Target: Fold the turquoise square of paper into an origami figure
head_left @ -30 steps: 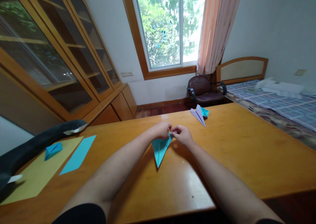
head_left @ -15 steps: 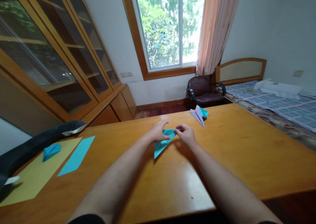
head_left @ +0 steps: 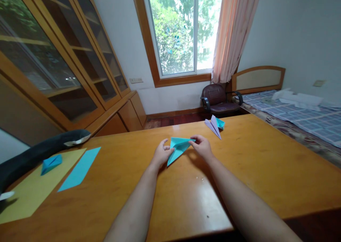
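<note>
A turquoise sheet of folded paper, triangular in outline with crease lines, is held just over the middle of the table. My left hand grips its left edge, the thumb on top and the other fingers partly behind the paper. At the opposite side, my right hand pinches the right corner between thumb and fingers. One point of the paper hangs down toward me. The underside of the paper is hidden.
On the wooden table, a lilac paper plane lies by a small turquoise folded paper. At left are a yellow sheet, a blue folded paper, a turquoise strip and a dark plush-looking thing.
My left hand has shifted left and down from above the paper to its left edge, uncovering more of the sheet. My right hand keeps its pinch on the right corner.
</note>
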`<state>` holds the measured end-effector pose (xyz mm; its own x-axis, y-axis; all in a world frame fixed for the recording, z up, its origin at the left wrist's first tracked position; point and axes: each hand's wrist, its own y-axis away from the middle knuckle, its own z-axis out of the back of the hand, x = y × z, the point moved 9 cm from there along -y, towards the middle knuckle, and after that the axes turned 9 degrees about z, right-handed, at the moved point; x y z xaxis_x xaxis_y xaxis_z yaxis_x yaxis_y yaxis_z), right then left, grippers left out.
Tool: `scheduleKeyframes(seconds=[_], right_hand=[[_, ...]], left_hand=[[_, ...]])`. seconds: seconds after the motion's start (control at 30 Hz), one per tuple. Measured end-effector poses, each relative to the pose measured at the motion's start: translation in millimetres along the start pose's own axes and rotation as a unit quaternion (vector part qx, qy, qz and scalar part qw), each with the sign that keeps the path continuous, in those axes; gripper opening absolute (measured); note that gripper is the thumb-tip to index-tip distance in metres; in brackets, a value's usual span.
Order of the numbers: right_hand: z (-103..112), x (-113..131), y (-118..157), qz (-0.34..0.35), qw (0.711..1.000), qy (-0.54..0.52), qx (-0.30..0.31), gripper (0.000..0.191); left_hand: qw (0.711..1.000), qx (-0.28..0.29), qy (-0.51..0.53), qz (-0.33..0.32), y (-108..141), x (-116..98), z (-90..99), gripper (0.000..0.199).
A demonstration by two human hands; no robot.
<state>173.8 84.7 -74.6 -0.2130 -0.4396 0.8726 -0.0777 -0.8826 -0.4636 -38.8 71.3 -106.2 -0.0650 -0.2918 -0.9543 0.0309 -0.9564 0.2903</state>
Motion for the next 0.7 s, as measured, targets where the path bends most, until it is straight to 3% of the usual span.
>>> scheduleKeyframes(seconds=[0.1, 0.2, 0.3, 0.37, 0.47, 0.57, 0.7], right_hand=[[-2.2, 7.5, 0.1, 0.03, 0.998, 0.035, 0.03, 0.038], [-4.3, 29.1, 1.8, 0.125, 0.987, 0.082, 0.061, 0.048], [-7.7, 43.5, 6.4, 0.196, 0.971, 0.105, 0.086, 0.044], [-8.5, 41.6, 7.9, 0.195, 0.971, 0.105, 0.088, 0.044], [-11.6, 23.3, 7.9, 0.127, 0.984, 0.081, 0.097, 0.047], [-21.5, 10.5, 10.2, 0.081, 0.984, 0.063, 0.142, 0.036], [-30.0, 19.9, 12.5, 0.127, 0.968, 0.103, 0.193, 0.029]], left_hand=[[1.0, -0.011, 0.015, -0.012, -0.4, 2.2, 3.2, 0.068], [0.999, -0.016, 0.014, -0.027, -2.7, 5.0, 6.5, 0.062], [0.998, -0.007, -0.01, -0.06, -7.2, 5.9, 7.2, 0.053], [0.995, -0.006, -0.05, -0.087, -9.3, 4.9, 7.0, 0.041], [0.984, -0.007, -0.134, -0.119, -9.1, 2.6, 4.6, 0.03], [0.972, 0.011, -0.189, -0.141, -4.4, -0.8, -1.5, 0.027], [0.96, 0.055, -0.212, -0.176, 6.0, -9.1, -11.9, 0.026]])
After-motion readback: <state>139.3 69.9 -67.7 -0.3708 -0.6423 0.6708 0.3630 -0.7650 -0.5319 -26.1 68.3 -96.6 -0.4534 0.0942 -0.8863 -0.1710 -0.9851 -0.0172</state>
